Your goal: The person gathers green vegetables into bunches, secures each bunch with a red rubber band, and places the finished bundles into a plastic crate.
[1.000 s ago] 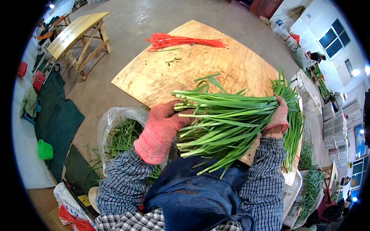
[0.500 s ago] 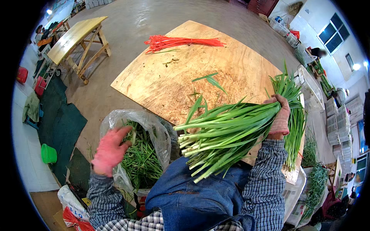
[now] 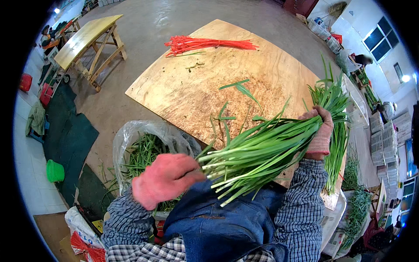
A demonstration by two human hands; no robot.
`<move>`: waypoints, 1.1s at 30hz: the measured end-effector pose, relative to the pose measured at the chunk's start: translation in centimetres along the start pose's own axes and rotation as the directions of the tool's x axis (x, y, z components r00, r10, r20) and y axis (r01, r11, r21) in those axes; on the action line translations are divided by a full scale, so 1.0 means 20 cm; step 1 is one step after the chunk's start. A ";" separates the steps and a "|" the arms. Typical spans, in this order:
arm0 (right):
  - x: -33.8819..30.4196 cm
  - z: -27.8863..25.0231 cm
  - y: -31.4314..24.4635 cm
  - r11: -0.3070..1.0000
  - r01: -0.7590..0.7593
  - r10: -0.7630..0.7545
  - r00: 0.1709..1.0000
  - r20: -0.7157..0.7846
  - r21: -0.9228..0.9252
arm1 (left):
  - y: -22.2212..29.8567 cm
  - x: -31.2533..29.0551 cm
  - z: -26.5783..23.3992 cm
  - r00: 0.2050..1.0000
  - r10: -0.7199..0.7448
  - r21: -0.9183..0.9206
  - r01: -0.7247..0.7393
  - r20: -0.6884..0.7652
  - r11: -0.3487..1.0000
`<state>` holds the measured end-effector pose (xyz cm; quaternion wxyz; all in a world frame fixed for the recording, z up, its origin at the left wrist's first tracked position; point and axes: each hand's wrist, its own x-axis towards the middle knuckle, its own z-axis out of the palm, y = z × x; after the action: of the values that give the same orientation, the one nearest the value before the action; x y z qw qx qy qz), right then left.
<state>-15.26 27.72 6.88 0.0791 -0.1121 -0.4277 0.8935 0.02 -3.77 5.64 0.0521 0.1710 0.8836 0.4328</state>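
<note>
My right hand (image 3: 321, 131), in a pinkish glove, is closed around the leafy part of a bunch of garlic chives (image 3: 262, 155). The bunch slants over my lap and the table edge, its pale stalk ends toward the left. At those ends is my left hand (image 3: 168, 178), in a pink glove, its fingers bent together; whatever they pinch is hidden. A second pile of garlic chives (image 3: 335, 144) lies along the table's right edge, behind my right hand. Below my left hand, a clear plastic bag (image 3: 126, 135) holds green leaf scraps (image 3: 144, 153).
The wooden table (image 3: 174, 87) carries a bundle of red ties (image 3: 214, 43) at its far side, plus loose leaves (image 3: 244, 89) and dirt. Another wooden table (image 3: 87, 41) stands at the far left. A green basin (image 3: 55, 171) sits on the left; crates (image 3: 384, 139) are stacked right.
My left hand has moved right from above the bag to the stalk ends, and its spread fingers have closed. My right hand keeps its hold on the bunch, shifted slightly right.
</note>
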 end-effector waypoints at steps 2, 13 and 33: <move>0.01 -0.02 0.02 1.000 -0.024 0.025 0.999 0.041 -0.011 | -0.06 -0.12 -0.04 0.998 -0.051 -0.076 0.054 0.040 0.996; 0.03 0.01 0.03 0.993 0.071 -0.076 0.996 -0.047 -0.099 | -0.52 -0.50 -0.03 0.887 -0.425 0.532 0.453 -0.183 0.715; -0.12 0.21 -0.02 0.922 0.303 -0.347 0.924 -0.163 -0.243 | -0.06 0.02 0.29 0.927 -0.127 0.147 0.189 -0.351 0.971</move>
<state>-13.97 24.35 10.08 0.2574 -0.1373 -0.5232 0.8007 0.79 -0.07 1.12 -0.0815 0.0257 0.9252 0.3696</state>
